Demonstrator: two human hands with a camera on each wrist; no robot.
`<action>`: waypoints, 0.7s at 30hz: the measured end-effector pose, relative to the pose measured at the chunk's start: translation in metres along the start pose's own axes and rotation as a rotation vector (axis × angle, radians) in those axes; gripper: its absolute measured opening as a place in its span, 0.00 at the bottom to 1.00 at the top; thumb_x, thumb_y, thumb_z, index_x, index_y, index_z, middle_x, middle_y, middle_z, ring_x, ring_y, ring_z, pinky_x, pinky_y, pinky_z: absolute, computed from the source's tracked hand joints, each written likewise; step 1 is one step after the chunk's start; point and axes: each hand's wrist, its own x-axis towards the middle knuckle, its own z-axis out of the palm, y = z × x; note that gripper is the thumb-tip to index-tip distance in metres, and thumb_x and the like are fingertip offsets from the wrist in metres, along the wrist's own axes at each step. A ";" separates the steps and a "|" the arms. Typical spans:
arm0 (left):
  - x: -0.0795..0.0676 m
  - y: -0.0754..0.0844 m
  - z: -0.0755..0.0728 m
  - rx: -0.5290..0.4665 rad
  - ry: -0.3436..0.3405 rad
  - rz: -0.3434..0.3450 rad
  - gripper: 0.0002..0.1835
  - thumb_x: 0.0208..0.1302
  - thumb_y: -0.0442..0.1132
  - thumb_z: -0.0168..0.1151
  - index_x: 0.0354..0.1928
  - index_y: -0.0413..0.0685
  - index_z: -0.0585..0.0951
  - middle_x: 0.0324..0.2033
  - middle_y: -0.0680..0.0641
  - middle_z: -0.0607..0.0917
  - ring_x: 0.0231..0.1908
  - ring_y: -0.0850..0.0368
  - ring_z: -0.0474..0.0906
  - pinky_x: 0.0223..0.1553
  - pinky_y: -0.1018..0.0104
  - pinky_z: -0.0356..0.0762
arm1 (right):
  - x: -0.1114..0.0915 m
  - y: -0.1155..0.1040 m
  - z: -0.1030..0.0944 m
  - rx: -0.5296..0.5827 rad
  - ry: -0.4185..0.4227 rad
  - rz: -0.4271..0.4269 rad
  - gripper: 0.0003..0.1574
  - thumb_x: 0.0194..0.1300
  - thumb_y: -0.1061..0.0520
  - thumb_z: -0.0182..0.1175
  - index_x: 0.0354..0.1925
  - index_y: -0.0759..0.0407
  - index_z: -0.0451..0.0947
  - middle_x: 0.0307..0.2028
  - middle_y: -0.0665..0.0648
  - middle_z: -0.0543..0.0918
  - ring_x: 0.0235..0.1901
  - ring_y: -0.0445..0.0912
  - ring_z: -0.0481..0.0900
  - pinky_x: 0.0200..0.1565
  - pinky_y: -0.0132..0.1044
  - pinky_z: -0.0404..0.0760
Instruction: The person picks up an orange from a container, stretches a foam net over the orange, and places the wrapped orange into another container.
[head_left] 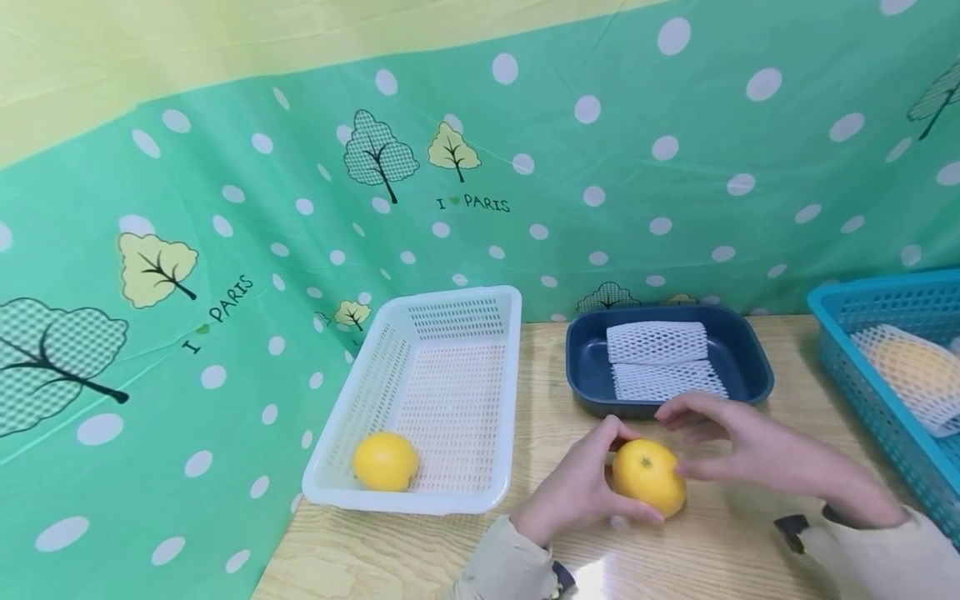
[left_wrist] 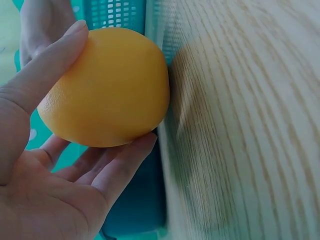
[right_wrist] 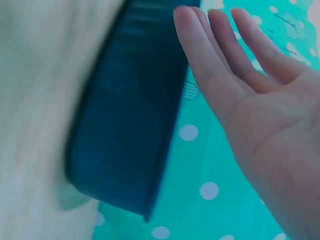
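An orange (head_left: pixel 648 477) with its stem scar facing up is gripped by my left hand (head_left: pixel 581 487), thumb on the near side and fingers on the far side. In the left wrist view that orange (left_wrist: pixel 107 87) shows bare, smooth skin, close over the wooden table. Just right of it is my right hand (head_left: pixel 742 446), its fingers loosely bent and its thumb tip right at the fruit's side. The right wrist view shows the right hand (right_wrist: pixel 265 110) with nothing in its palm, beside the dark blue tray (right_wrist: pixel 127 105).
A white basket (head_left: pixel 512 400) on the left has another orange (head_left: pixel 386 461) in its near corner. White foam net sleeves (head_left: pixel 660 358) lie in the dark tray at the back. At right, a blue basket (head_left: pixel 847 375) contains a net-wrapped fruit (head_left: pixel 911 367). A patterned curtain hangs behind.
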 end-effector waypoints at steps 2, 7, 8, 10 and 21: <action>0.000 0.000 0.000 0.011 0.005 -0.008 0.37 0.43 0.46 0.83 0.52 0.58 0.69 0.50 0.62 0.77 0.52 0.70 0.74 0.56 0.74 0.73 | 0.004 -0.002 -0.006 -0.050 0.046 -0.006 0.31 0.56 0.57 0.74 0.55 0.64 0.74 0.51 0.61 0.79 0.49 0.31 0.77 0.46 0.34 0.85; 0.000 0.000 -0.002 0.025 0.002 -0.037 0.37 0.43 0.47 0.83 0.53 0.60 0.69 0.50 0.63 0.77 0.52 0.71 0.74 0.56 0.74 0.73 | 0.018 -0.008 -0.018 -0.140 0.116 0.075 0.28 0.57 0.54 0.74 0.53 0.62 0.77 0.50 0.59 0.81 0.48 0.44 0.80 0.45 0.40 0.86; 0.000 0.000 -0.002 0.029 0.001 -0.039 0.37 0.43 0.47 0.83 0.53 0.59 0.69 0.50 0.62 0.77 0.52 0.70 0.74 0.56 0.74 0.73 | 0.021 -0.008 -0.020 -0.157 0.130 0.088 0.28 0.57 0.54 0.74 0.53 0.62 0.77 0.50 0.59 0.81 0.48 0.48 0.81 0.45 0.41 0.86; 0.000 0.000 -0.002 0.038 0.000 -0.039 0.37 0.43 0.47 0.83 0.53 0.59 0.69 0.51 0.62 0.77 0.52 0.70 0.74 0.56 0.74 0.73 | 0.026 -0.007 -0.022 -0.203 0.166 0.087 0.26 0.58 0.55 0.73 0.52 0.63 0.78 0.49 0.60 0.82 0.48 0.54 0.81 0.45 0.44 0.86; 0.001 -0.003 -0.002 0.052 -0.011 -0.015 0.38 0.45 0.47 0.83 0.55 0.58 0.69 0.52 0.60 0.78 0.54 0.70 0.74 0.57 0.74 0.73 | 0.052 0.012 -0.021 -0.283 0.174 0.134 0.25 0.60 0.58 0.70 0.52 0.69 0.78 0.49 0.67 0.83 0.49 0.62 0.81 0.49 0.56 0.83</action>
